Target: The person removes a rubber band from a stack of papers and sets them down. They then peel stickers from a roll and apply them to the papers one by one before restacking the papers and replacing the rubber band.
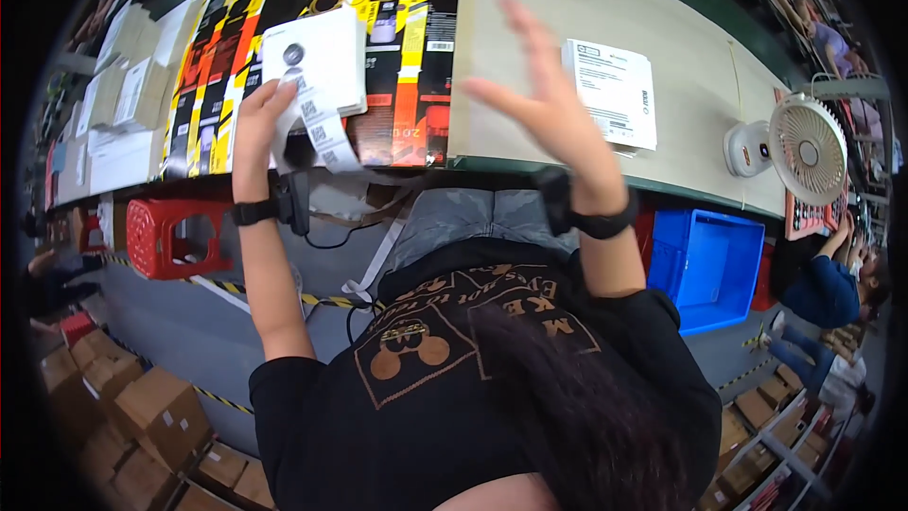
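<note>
The left grip (pixel 262 114) seems to pinch the label strip (pixel 326 137), which trails to its right toward the near edge of the desk (pixel 690 38); the white stack (pixel 331 43) lies just beyond it. The right grip (pixel 549 104) is spread, holding nothing, with the printed stack (pixel 610 95) to its right. Labelling the white stack looks like the step in hand; next, probably, the right grip must come leftward to peel from the strip. Both forearms reach forward, the right hand blurred and slanting leftward.
</note>
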The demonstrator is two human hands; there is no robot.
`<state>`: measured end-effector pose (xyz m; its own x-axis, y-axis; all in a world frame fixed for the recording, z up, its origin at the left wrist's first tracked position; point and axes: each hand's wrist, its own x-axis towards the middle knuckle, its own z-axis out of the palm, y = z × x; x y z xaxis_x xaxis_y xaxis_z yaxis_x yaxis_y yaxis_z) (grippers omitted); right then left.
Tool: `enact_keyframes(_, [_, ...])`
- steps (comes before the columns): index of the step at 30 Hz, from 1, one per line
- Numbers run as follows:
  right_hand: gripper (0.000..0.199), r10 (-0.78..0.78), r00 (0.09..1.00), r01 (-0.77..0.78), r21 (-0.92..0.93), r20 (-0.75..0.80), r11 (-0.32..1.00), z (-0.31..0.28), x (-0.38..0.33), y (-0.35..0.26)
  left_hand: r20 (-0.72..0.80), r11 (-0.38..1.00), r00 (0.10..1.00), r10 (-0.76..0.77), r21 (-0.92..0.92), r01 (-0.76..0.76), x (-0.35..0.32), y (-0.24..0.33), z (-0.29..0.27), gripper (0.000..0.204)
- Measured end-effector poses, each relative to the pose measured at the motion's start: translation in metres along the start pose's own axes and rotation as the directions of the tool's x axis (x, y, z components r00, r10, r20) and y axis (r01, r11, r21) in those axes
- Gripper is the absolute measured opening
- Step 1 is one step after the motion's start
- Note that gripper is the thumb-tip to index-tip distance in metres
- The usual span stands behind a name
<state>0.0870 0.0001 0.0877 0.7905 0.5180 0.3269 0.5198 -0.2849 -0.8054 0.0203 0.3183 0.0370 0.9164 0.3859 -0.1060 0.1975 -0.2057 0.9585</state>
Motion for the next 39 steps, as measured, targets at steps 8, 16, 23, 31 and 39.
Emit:
enact_keyframes(8, [0.074,0.571,0.706,-0.497,0.282,-0.419,0.821,-0.101,-0.070,0.111,-0.030,0.702,0.836,0.547,0.561,-0.439,-0.031,0.036,0.033,0.018])
enact_keyframes(16, [0.077,0.403,0.906,-0.329,0.381,-0.133,0.864,0.000,-0.055,0.082,0.266,0.886,0.954,0.137,-0.464,0.002,-0.076,0.030,0.176,0.016])
enact_keyframes(23, [0.072,0.382,0.919,-0.251,0.596,-0.101,0.762,0.074,-0.035,0.049,0.039,0.954,0.962,0.272,-0.140,-0.264,-0.077,0.041,0.141,0.019])
enact_keyframes(31, [0.070,0.481,0.864,-0.218,0.754,-0.145,0.619,0.029,-0.044,0.050,0.068,0.796,0.848,0.525,0.314,-0.518,-0.094,0.053,0.180,0.012])
enact_keyframes(39, [0.049,0.296,0.887,-0.311,0.017,-0.354,0.950,-0.049,-0.073,0.079,0.144,0.816,0.806,0.575,-0.035,-0.576,-0.107,0.081,0.181,0.012])
